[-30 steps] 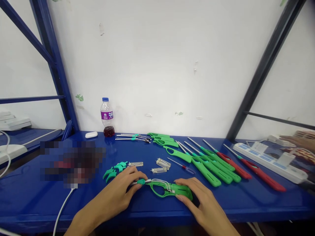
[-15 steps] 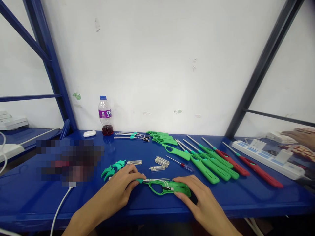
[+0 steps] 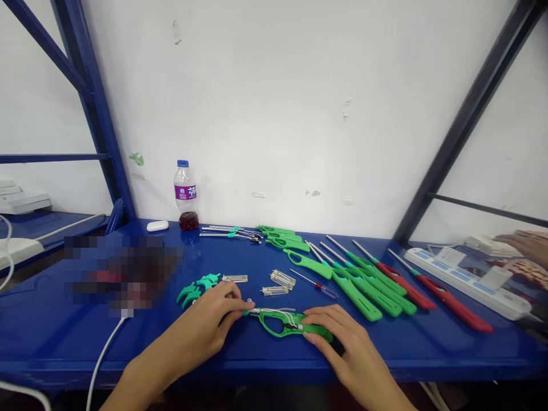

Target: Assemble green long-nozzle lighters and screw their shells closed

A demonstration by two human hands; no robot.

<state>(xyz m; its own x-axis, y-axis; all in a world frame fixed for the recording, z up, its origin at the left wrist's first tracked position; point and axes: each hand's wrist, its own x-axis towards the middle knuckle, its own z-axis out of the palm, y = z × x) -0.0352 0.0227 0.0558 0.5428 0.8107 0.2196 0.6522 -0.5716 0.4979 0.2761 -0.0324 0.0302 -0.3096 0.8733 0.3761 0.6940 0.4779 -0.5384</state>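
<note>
A green lighter shell [image 3: 270, 329], open side up with white wires [image 3: 285, 315] and a small black part inside its front half, lies near the table's front edge. My right hand [image 3: 338, 337] is closed around its handle end, fingers over the top edge and thumb along the bottom. My left hand [image 3: 216, 314] pinches the teal collar [image 3: 246, 312] of the nozzle at the shell's front; the rod is largely hidden by the hand. Beyond the shell lie clear fuel tanks [image 3: 274, 290] and a screwdriver [image 3: 321, 287]. Teal triggers [image 3: 190, 292] sit just past my left hand.
Several green lighters [image 3: 359, 294] and red lighters [image 3: 454, 302] with metal rods lie to the right, beside a white power strip [image 3: 466, 279]. Green shells [image 3: 282, 240], nozzle rods [image 3: 226, 233] and a bottle [image 3: 186, 200] stand along the back. Another person's hand [image 3: 524, 245] shows at far right.
My right hand's fingers have shifted slightly and now cover more of the shell's middle. My left hand keeps its pinch at the nozzle collar. The view has tilted a little.
</note>
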